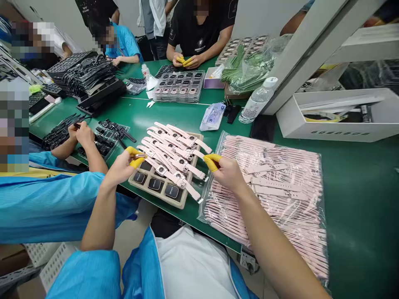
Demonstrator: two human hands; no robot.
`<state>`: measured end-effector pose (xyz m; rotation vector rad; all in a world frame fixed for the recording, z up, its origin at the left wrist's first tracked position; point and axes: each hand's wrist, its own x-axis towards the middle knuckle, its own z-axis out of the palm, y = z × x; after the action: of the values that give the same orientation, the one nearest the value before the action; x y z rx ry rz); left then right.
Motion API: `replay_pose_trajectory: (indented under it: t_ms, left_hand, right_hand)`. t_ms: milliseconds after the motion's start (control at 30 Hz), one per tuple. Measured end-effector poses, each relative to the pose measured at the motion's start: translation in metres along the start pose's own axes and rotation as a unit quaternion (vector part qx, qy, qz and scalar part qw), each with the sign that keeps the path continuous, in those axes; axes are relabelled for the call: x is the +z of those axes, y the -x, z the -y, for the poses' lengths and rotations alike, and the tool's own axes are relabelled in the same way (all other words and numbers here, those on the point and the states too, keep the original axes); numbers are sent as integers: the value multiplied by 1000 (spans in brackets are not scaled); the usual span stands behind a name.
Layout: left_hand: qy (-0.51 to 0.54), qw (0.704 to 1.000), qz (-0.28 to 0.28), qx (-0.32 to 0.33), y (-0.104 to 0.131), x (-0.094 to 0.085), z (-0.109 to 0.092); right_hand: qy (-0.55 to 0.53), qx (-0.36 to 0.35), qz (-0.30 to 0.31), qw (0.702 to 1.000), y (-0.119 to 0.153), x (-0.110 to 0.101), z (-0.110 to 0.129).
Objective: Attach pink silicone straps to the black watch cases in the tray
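My left hand (122, 167), yellow finger cots on its fingertips, pinches a small watch case (139, 156) seen edge-on. It is at the left edge of a beige tray (183, 202). Pink-strapped watches (170, 155) lie in rows across that tray, and dark square watch cases (155, 184) sit in its front pockets. My right hand (227, 171), also with yellow finger cots, is closed in a pinch by the strap ends at the tray's right side. What its fingertips hold, if anything, is too small to tell. Under my right forearm lies a clear bag of pink straps (280, 216).
A co-worker's hands (82, 135) handle black watch parts at left. Behind the tray are a tissue pack (213, 116), a plastic bottle (258, 101) and stacked clear trays (179, 89). A white box (339, 126) and a slanted metal post (307, 54) stand at right.
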<state>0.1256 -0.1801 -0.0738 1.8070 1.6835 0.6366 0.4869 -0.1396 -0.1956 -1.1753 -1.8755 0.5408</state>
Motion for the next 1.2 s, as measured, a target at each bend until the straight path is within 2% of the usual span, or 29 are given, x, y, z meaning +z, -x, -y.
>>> replay_pose_trajectory:
  t_ms: [67,167,267,333,400,467,533,633,733,933,1067,1200]
  left_hand:
    - [146,989,7,16,-5,15,-14]
    - [250,965,68,38,-20,46,-40]
    - [294,943,132,79,-40,70,-67]
    - [310,929,166,113,-57,82,-82]
    - [317,917,192,147,-75,94,-95]
    - [313,908,216,174,-94,109,-104]
    - [302,906,228,188,-110,126,-107]
    - [264,919,214,201,-124,151,-99]
    - [198,936,178,229,-126,164,-87]
    - [98,950,147,256,-120,164,-80]
    - [83,953,141,255,-118,163,-82]
    - [77,954,136,257,-118,162,-81]
  right_hand:
    - [24,25,12,999,-4,-7,1]
    - [85,84,61,991,-12,-32,3]
    - [138,155,139,968,-14,-73,1]
    - [159,183,160,957,-8,-102,-6]
    - [182,184,168,951,4,-126,-16]
    - [205,178,188,944,18,-138,-28]
    - [223,186,221,931,31,-138,-37]
    - [229,210,257,915,46,-123,-43]
    - [221,203,238,924,53,-109,-44]
    - [216,203,229,927,49,-107,-39]
    - [219,175,236,930,44,-101,-32]
    - [174,150,263,937,40,-93,-30]
